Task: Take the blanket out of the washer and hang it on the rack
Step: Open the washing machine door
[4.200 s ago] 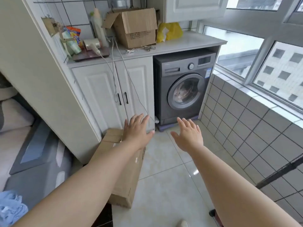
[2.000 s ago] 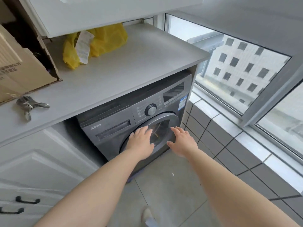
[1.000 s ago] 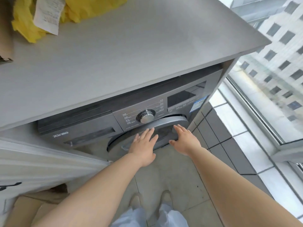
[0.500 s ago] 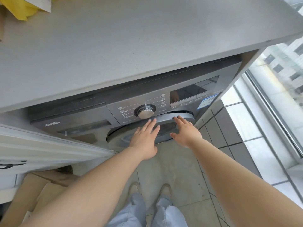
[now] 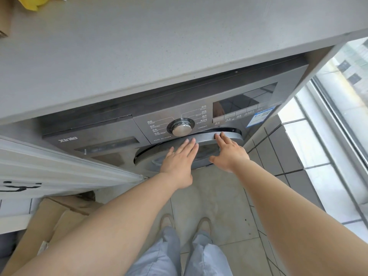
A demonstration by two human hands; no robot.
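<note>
Both your hands lie flat, fingers straight: left hand [image 5: 180, 162] on the washer [image 5: 201, 116] door [image 5: 207, 139], right hand [image 5: 229, 153] at its rim. Blanket's hidden inside. Pushing flat won't unlatch it; your fingers could slip.

One washer [image 5: 123, 134] (one dial [image 5: 181, 130]); two hands: left hand [image 5: 179, 162], right hand [image 5: 229, 154]; one cardboard box [image 5: 49, 222]
</note>
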